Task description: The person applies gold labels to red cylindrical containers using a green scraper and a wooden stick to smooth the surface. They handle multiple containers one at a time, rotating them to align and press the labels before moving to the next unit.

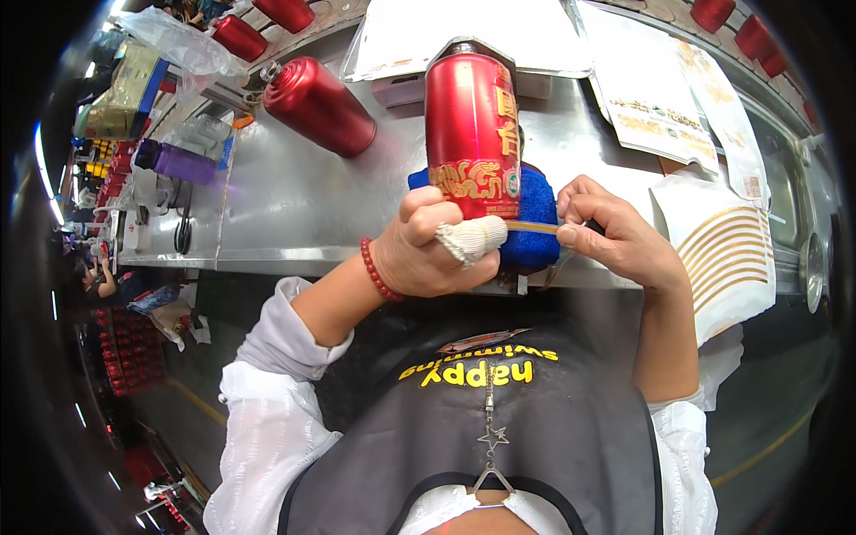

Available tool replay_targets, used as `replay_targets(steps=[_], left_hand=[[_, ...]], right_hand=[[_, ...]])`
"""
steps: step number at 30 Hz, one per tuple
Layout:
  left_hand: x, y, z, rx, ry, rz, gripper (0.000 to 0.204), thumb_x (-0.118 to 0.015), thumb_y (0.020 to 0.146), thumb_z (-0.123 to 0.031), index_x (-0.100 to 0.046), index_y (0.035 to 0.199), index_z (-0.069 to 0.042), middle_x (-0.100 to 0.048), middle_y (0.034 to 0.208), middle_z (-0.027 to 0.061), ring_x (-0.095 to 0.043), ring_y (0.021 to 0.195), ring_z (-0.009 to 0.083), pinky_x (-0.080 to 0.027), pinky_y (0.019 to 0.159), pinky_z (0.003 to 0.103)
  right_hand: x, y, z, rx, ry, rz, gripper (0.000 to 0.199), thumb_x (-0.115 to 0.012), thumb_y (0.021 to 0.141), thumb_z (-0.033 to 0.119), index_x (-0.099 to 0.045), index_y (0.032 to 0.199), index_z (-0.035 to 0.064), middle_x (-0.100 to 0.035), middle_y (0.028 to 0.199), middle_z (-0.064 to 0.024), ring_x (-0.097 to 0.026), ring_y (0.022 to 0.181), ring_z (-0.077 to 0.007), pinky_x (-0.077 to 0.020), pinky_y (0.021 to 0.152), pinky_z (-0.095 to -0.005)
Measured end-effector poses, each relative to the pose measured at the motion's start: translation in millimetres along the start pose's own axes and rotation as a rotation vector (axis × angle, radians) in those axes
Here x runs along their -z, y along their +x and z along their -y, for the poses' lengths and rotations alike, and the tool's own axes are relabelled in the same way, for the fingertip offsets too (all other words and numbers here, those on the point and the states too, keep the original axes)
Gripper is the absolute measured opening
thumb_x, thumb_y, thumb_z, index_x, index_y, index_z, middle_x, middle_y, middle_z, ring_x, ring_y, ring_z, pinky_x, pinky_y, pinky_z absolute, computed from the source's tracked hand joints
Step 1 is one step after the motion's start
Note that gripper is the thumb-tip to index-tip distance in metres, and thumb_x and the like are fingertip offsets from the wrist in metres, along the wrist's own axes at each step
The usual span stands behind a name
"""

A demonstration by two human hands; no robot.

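A glossy red bottle with gold decoration lies on a blue towel-covered support, its neck pointing away from me. At its near end, my left hand is closed, fingers curled, wearing a white cloth finger cover. The covered fingertip presses one end of a narrow gold strip against the bottle's base. My right hand pinches the strip's other end between thumb and fingertips, holding it taut to the right. Part of the bottle's base is hidden behind my left fingers.
Another red bottle stands on the metal table at left. On the right lie a sheet of curved gold strips and printed label sheets. A purple drink bottle is farther left. More red bottles line the back.
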State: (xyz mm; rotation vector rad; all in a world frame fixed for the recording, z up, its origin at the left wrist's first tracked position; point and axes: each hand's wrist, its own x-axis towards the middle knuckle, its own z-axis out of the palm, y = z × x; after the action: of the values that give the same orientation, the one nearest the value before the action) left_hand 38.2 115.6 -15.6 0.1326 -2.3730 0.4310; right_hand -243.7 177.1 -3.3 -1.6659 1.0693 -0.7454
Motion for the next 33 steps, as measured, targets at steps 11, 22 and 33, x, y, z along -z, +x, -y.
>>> replay_targets(steps=[11, 22, 33], left_hand=[[2, -3, -4, 0.075, -0.026, -0.012, 0.024, -0.076, 0.063, -0.018, -0.067, 0.083, -0.028, -0.059, 0.123, -0.0103, -0.040, 0.106, 0.0213, -0.039, 0.084, 0.039], [2, -3, -8, 0.073, 0.092, -0.025, 0.024, -0.073, 0.059, -0.019, -0.066, 0.079, -0.031, -0.062, 0.114, -0.0083, -0.042, 0.097, 0.0230, -0.041, 0.079, 0.038], [-1, -2, -8, 0.073, 0.095, -0.009, 0.024, -0.073, 0.059, -0.019, -0.065, 0.078, -0.031, -0.063, 0.114, -0.0097, -0.042, 0.098, 0.0224, -0.038, 0.084, 0.039]], right_hand=[[-1, -2, -5, -0.006, 0.031, -0.003, 0.031, -0.066, 0.097, 0.025, -0.052, 0.080, 0.0038, -0.047, 0.099, -0.0039, -0.044, 0.090, -0.0140, -0.0396, 0.079, -0.0264], [1, -3, -4, -0.075, 0.061, 0.008, 0.034, -0.065, 0.097, 0.029, -0.051, 0.079, 0.0044, -0.045, 0.098, -0.0038, -0.043, 0.090, -0.0143, -0.0382, 0.080, -0.0263], [1, 0, -8, -0.036, 0.004, -0.001, 0.035, -0.065, 0.098, 0.029, -0.050, 0.078, 0.0035, -0.046, 0.096, -0.0038, -0.043, 0.089, -0.0152, -0.0384, 0.079, -0.0269]])
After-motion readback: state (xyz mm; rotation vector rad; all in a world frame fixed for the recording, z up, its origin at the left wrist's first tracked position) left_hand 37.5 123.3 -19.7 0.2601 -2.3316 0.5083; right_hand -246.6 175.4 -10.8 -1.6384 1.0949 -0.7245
